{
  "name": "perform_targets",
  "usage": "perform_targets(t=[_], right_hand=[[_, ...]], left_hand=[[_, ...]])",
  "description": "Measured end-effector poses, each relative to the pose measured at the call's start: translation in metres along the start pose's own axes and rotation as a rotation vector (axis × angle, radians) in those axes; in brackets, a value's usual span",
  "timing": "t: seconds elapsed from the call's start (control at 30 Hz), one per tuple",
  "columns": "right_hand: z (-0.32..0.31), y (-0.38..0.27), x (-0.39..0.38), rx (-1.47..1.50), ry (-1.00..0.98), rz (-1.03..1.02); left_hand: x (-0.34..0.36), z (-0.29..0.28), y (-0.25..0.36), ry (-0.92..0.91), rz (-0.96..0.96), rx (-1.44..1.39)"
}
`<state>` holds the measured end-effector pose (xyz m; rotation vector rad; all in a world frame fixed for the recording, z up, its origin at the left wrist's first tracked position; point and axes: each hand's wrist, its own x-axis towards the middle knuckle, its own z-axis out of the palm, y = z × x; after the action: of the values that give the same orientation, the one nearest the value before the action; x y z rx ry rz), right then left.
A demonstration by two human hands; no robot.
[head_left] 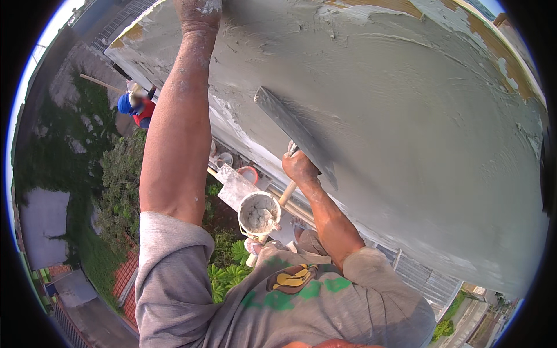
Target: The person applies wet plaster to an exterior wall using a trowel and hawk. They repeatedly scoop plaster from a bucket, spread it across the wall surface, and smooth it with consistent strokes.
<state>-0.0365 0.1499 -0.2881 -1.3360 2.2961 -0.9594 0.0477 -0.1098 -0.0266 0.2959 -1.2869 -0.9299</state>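
Observation:
A long grey plastering trowel (297, 137) is in my right hand (300, 167), whose fingers are wrapped round its handle. The blade slants across the wet grey plaster of the wall (418, 151), with its near end close to my wrist. My left arm reaches up to the top of the picture, where my left hand (198, 8) is smeared with plaster and lies against the wall's upper part. Its fingers run out of the frame. Below my right hand, near my feet, stands a pale bucket (246, 231) with grey plaster mix inside.
I stand high up, on wooden poles (287, 194). Beyond the bucket are a plaster-stained board (235, 188) and a red-rimmed basin (249, 173). Another person in a blue head covering (124, 104) is lower down at the left. Green plants (226, 279) and a tiled roof (125, 277) lie below.

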Motion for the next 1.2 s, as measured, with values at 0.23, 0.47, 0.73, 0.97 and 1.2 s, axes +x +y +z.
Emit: perform_targets(t=[0.23, 0.47, 0.73, 0.97, 1.2], right_hand=[[-0.074, 0.025, -0.034, 0.023, 0.292, -0.129], [-0.159, 0.064, -0.078, 0.140, 0.262, -0.060], [-0.260, 0.109, -0.129, 0.095, 0.408, -0.060], [-0.273, 0.084, -0.143, 0.223, 0.599, -0.073], [-0.142, 0.078, -0.131, 0.125, 0.005, -0.329]], left_hand=[[0.004, -0.008, -0.013, -0.007, -0.066, -0.021], [0.013, -0.015, -0.023, -0.002, -0.011, -0.238], [0.003, 0.005, 0.016, 0.152, -0.034, 0.273], [0.006, 0.007, 0.009, 0.042, -0.099, 0.155], [-0.007, -0.009, 0.038, 0.040, 0.041, 0.311]])
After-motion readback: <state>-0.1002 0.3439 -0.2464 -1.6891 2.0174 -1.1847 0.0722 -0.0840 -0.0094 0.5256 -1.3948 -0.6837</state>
